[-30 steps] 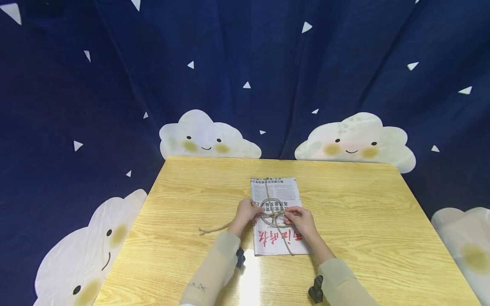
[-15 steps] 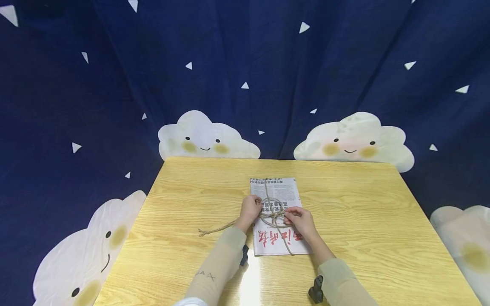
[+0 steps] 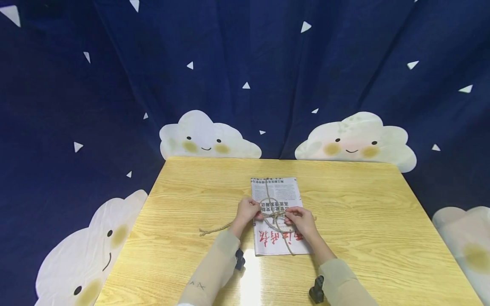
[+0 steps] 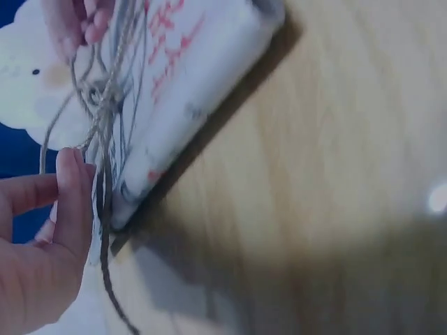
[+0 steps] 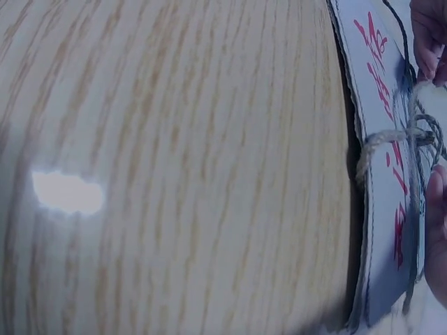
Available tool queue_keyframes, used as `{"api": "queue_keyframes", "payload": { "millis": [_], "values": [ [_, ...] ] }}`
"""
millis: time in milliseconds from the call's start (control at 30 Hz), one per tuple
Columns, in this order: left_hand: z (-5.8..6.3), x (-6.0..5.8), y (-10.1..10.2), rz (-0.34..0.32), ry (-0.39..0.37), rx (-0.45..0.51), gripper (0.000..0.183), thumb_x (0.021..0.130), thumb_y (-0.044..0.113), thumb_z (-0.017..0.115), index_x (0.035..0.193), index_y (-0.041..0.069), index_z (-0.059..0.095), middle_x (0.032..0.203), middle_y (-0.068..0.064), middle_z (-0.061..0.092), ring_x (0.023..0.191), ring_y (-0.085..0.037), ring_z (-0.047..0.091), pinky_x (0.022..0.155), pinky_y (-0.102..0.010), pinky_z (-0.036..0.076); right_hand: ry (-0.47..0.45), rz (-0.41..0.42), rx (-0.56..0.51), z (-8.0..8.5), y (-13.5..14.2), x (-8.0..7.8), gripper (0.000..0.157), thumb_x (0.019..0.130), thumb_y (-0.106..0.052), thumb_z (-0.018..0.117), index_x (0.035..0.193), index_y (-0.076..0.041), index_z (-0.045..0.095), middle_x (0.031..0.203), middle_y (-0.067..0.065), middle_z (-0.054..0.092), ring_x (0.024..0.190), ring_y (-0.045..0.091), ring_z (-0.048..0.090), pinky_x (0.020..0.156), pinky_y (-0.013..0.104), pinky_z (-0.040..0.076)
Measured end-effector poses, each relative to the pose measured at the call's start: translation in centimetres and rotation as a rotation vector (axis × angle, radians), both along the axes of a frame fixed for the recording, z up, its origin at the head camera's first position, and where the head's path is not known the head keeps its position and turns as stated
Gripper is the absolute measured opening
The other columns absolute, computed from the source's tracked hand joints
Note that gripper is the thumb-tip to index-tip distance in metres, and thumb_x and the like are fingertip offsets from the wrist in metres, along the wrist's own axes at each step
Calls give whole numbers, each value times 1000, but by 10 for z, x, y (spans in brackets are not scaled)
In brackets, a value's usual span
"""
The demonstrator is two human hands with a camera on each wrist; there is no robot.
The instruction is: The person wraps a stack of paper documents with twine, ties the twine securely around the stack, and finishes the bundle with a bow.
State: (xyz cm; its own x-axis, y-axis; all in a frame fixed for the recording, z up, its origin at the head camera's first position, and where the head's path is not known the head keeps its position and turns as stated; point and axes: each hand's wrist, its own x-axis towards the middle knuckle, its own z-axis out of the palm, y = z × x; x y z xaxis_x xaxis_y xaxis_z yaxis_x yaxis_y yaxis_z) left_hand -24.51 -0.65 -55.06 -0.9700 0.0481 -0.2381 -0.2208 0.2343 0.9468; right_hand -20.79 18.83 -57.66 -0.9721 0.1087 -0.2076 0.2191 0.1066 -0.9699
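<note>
A folded newspaper (image 3: pixel 283 191) with red and black print lies on the table, tied lengthwise and crosswise with brown twine (image 3: pixel 267 187). Knot and loops of the twine sit on top, around the paper's middle. My left hand (image 3: pixel 248 209) is at the paper's left edge, pinching twine between thumb and fingers; a loose tail of it runs left onto the table. At the right side of the knot, my right hand (image 3: pixel 301 219) pinches a twine loop. In the left wrist view, the knot (image 4: pixel 101 98) stands between both hands. The right wrist view shows twine (image 5: pixel 380 143) wrapping over the paper's near edge.
The wooden table (image 3: pixel 363 212) extends on both sides of the newspaper. A dark blue curtain (image 3: pixel 229 51) with white triangles and smiling clouds hangs behind it. Dark wrist-worn devices sit at both sleeve cuffs.
My left hand went slightly up, then came back down, still pinching twine. The twine loops on the paper have shifted, and a short end now shows right of my right hand, which stayed nearly still.
</note>
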Motion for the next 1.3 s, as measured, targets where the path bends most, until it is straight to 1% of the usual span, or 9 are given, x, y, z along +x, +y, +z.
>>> {"api": "queue_keyframes", "payload": {
  "millis": [133,300,433,567,733,867,1000,1133,1300],
  "values": [
    [-2,13,6,66,-89,143,6,75,-11,53,75,-5,53,70,-24,63,60,-30,67,58,-31,56,3,5,-11,0,1,0,22,84,0,61,102,12,59,78,14,65,62,14,64,61,25,56],
    [-9,27,17,123,-78,231,7,75,-11,58,76,-7,53,68,-23,63,54,-25,66,57,-31,56,12,-4,-4,0,2,0,21,83,0,62,101,11,60,77,15,65,61,14,63,60,25,55],
    [-17,33,24,107,-50,195,9,74,-9,63,72,-5,55,59,-18,62,41,-12,57,44,-24,52,13,-8,1,-2,4,0,20,84,0,61,101,10,60,78,16,64,61,14,64,61,25,56],
    [-23,35,26,45,-12,112,12,75,-5,66,66,-3,58,49,-10,58,34,-5,46,31,-16,38,15,-8,5,-2,5,-1,20,84,-1,61,101,9,60,78,14,65,62,14,64,61,25,56],
    [-17,27,19,-47,89,-106,17,74,4,71,65,0,57,47,1,50,34,-4,42,31,-15,35,23,-5,16,-1,4,-1,19,84,-1,61,101,9,61,77,13,65,62,14,64,61,26,56],
    [-9,12,12,-93,182,-232,18,77,10,72,76,-2,58,57,0,51,47,-7,44,41,-17,39,17,-7,23,0,4,0,19,84,-1,61,101,9,61,77,13,66,62,14,64,61,26,56],
    [-3,-2,11,-148,239,-285,17,83,10,66,91,-5,65,76,-8,62,64,-14,54,54,-22,47,19,-5,35,0,4,0,19,85,-1,61,101,9,61,77,13,66,61,14,64,61,25,55],
    [1,-9,14,-206,239,-313,16,84,8,64,93,-4,68,87,-13,67,75,-20,61,61,-24,50,21,-8,43,0,3,1,19,84,-2,61,100,9,61,75,11,66,60,14,63,59,24,55],
    [0,-12,18,-222,199,-280,15,85,6,62,93,-5,68,83,-14,67,68,-16,61,58,-22,51,14,-9,49,2,3,3,19,84,-2,62,100,8,62,75,12,65,59,13,63,58,23,55]
  ]
}}
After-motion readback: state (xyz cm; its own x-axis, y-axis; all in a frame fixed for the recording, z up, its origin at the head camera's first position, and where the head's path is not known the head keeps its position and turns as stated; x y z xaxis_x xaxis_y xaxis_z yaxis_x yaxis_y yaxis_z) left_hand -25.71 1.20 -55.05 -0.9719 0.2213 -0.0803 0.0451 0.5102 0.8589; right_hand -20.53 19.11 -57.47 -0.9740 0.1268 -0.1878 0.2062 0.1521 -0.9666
